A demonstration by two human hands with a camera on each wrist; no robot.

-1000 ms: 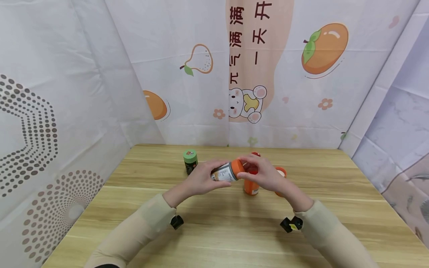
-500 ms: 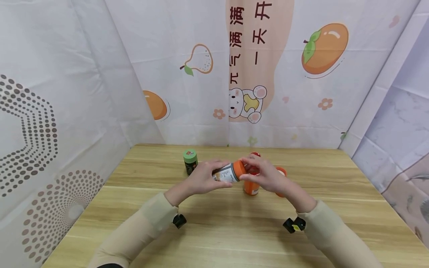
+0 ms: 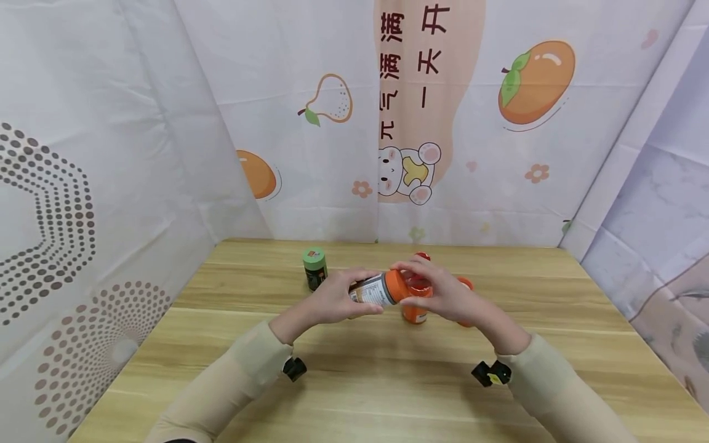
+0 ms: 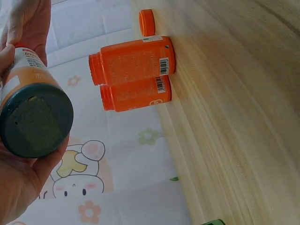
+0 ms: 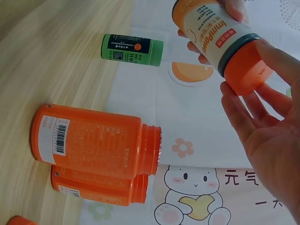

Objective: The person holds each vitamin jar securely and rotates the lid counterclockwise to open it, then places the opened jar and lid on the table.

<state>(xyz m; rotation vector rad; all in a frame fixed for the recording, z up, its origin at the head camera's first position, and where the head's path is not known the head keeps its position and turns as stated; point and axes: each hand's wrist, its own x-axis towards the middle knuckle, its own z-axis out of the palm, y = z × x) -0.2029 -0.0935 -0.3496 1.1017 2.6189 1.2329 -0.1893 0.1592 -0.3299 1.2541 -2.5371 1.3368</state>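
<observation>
My left hand [image 3: 332, 298] grips a supplement bottle [image 3: 370, 293] with a white-and-orange label, held tilted above the table. Its dark round base [image 4: 37, 119] faces the left wrist camera. The bottle's orange cap [image 5: 246, 68] is on its end, pointing right. My right hand [image 3: 443, 292] has thumb and fingers around this cap, on opposite sides of it. Behind the right hand stand two orange bottles, a nearer one [image 5: 89, 138] and a farther one [image 5: 96, 185], both with threaded necks showing. In the head view the right hand partly hides them.
A dark jar with a green lid [image 3: 315, 264] stands at the back left of the wooden table [image 3: 388, 394]. An orange lid [image 4: 146, 22] is on the table to the right of the orange bottles. A printed curtain [image 3: 310, 184] hangs behind the table's back edge.
The supplement bottle has shifted slightly right and down. My right hand has moved slightly right and down with the cap, and its wrist has shifted right. The other bottles have not moved.
</observation>
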